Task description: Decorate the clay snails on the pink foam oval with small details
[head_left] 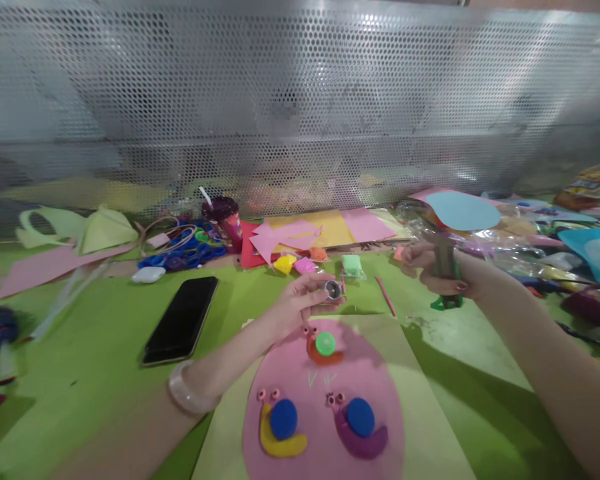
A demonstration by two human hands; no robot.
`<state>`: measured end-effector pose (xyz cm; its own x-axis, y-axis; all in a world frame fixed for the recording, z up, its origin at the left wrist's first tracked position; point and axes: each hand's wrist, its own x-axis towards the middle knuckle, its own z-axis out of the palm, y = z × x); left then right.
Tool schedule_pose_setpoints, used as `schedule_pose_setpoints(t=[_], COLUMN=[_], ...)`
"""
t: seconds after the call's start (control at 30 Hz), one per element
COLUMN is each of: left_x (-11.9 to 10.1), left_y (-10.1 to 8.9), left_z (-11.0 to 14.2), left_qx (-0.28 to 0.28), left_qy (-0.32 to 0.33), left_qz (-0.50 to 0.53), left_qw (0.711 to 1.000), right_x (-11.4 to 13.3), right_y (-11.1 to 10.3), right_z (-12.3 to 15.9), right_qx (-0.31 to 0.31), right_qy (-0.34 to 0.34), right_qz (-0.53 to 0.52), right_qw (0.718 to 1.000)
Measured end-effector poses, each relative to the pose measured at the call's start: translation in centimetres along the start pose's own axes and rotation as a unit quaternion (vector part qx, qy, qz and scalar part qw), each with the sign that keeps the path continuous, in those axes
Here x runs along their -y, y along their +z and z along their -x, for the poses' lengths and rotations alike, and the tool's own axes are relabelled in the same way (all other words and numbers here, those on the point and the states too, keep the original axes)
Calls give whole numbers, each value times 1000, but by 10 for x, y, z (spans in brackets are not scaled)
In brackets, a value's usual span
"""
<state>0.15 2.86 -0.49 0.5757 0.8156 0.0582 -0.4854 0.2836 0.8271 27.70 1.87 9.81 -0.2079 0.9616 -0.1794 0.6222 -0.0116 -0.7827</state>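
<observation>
My left hand (315,300) pinches a small round bottle cap (333,289), its pale rim and grey hollow side showing. Raised at the right, my right hand (443,270) is wrapped round a dark green tool (447,260); blur hides its exact kind. Below the left hand lies a pink paper oval (325,393) on a pale yellow sheet (430,427). It bears three clay snails with googly eyes: an orange one with a green cap (325,344), a yellow one (283,445) and a purple one (363,445), both with blue caps.
A black phone (183,320) and white earbud case (149,275) lie left. Behind are blue scissors (185,255), a lidded cup with straw (223,223), coloured paper (330,230) and clay packets (305,265). Plastic wrappers crowd the right. A perforated metal panel (300,100) bounds the table.
</observation>
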Motion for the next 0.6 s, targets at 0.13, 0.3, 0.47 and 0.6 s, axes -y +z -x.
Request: schedule_pose_setpoints(t=[0.13, 0.3, 0.47, 0.6], left_x=[1, 0, -2, 1], left_y=[-1, -1, 2, 0], left_z=[-1, -1, 0, -1], left_qx=[6, 8, 7, 20], left_qy=[0, 2, 6, 14], left_qz=[-2, -7, -8, -11], left_qw=[1000, 1000, 1000, 1000], right_x=[-1, 1, 6, 13], right_y=[-1, 5, 20, 48], right_z=[-2, -3, -3, 1], right_qx=[72, 37, -28, -84], right_qy=[25, 18, 19, -39], right_qz=[-179, -143, -79, 109], right_qw=[981, 989, 996, 990])
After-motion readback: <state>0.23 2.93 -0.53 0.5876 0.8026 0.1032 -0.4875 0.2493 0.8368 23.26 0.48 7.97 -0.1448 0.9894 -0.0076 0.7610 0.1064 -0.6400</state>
